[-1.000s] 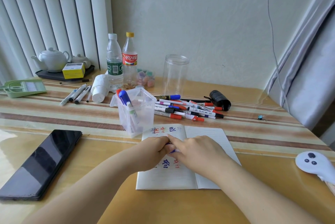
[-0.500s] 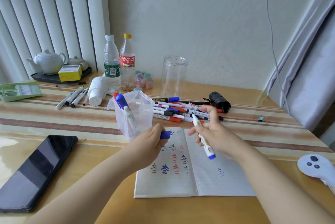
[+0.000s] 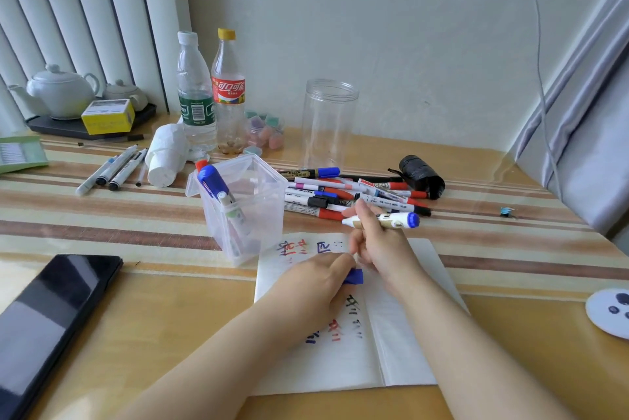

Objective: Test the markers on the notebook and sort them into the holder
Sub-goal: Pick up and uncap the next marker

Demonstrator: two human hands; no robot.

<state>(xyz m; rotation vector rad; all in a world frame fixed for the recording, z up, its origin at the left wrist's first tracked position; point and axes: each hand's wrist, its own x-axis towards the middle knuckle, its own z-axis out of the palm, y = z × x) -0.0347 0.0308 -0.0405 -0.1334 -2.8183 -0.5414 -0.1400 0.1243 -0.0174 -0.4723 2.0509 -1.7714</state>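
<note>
An open notebook (image 3: 405,344) with red and blue scribbles lies on the table in front of me. My right hand (image 3: 381,246) grips an uncapped white marker with a blue end (image 3: 391,220), held level above the notebook's top edge. Over the left page, my left hand (image 3: 316,287) pinches the marker's blue cap (image 3: 354,276). A clear plastic holder (image 3: 250,212) stands just left of the notebook with a few markers leaning inside. A pile of several markers (image 3: 347,196) lies behind my right hand.
A black phone (image 3: 51,324) lies at front left. Two bottles (image 3: 211,96), a clear jar (image 3: 328,123), a white paper roll (image 3: 166,157), more pens (image 3: 112,169) and a teapot tray (image 3: 68,103) stand at the back. A black roll (image 3: 422,178) lies right of the pile; a white controller (image 3: 609,312) sits at the right edge.
One second ago both hands held the marker together over the notebook. The cap came off into my left hand. My right hand has since turned the marker level and drawn back toward my left hand.
</note>
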